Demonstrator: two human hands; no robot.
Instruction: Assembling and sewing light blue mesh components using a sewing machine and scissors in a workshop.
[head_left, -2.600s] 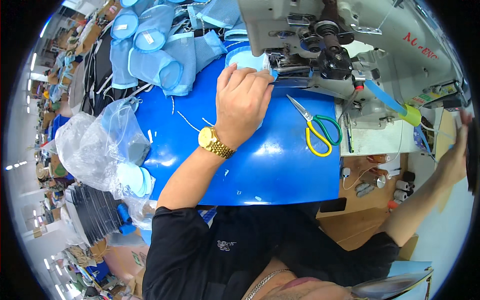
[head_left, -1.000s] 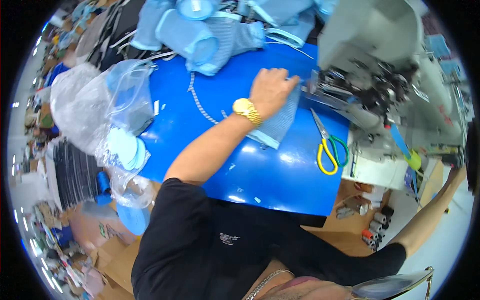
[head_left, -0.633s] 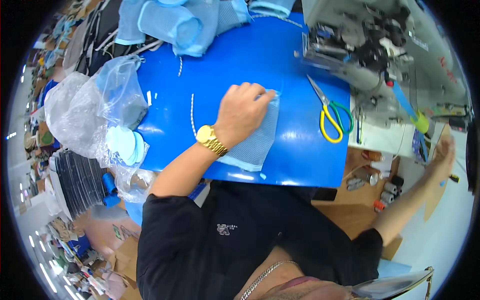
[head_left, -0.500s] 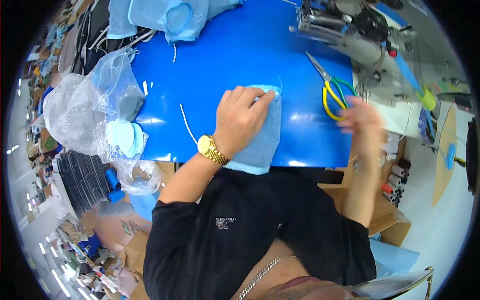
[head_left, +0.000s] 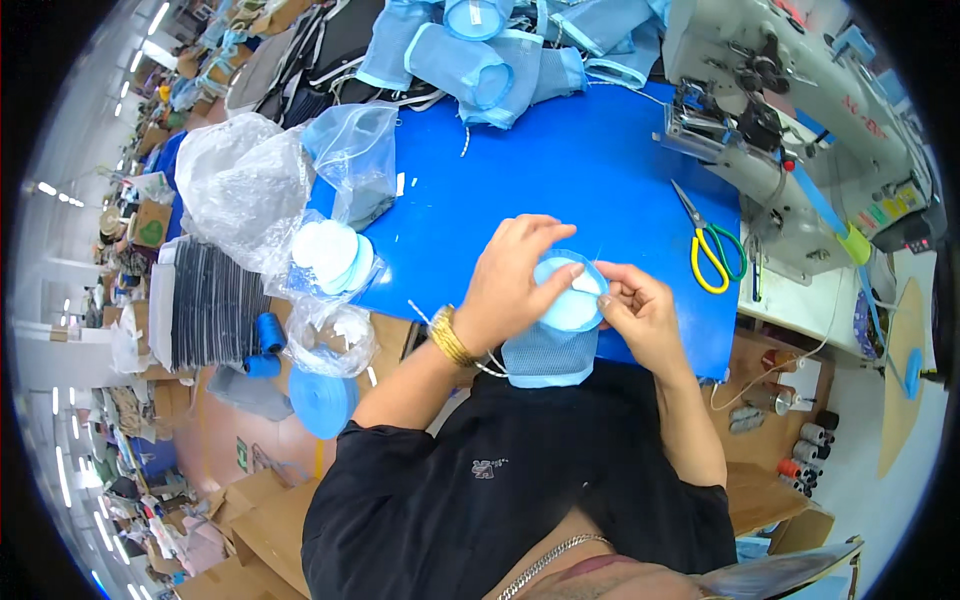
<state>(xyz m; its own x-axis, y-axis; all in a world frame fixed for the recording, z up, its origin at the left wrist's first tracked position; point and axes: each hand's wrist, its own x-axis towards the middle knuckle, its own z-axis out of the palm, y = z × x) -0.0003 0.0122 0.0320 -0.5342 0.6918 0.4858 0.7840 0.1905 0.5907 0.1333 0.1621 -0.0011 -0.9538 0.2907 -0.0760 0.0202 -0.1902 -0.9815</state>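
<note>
A light-blue mesh bag (head_left: 550, 360) lies at the table's front edge, its round end (head_left: 572, 312) facing up. At that end's right rim, my right hand (head_left: 643, 312) pinches the edge between thumb and fingers. My left hand (head_left: 510, 285) is on the other side, fingers stretched out and apart, with the thumb lying over the round end. A thin thread stands up near the rim. White cord (head_left: 420, 312) shows beside my left wrist. Scissors (head_left: 710, 245) with yellow and green handles lie to the right of my hands.
A sewing machine (head_left: 780, 190) stands at the right. More blue mesh bags (head_left: 460, 65) are heaped at the back. Clear plastic bags (head_left: 245, 185) and pale blue discs (head_left: 325, 255) sit on the left, over the blue tabletop's (head_left: 440, 215) edge.
My right hand has come from beside the scissors to the mesh bag. The bag's round end now faces up, and my left hand's fingers have spread. The view has shifted.
</note>
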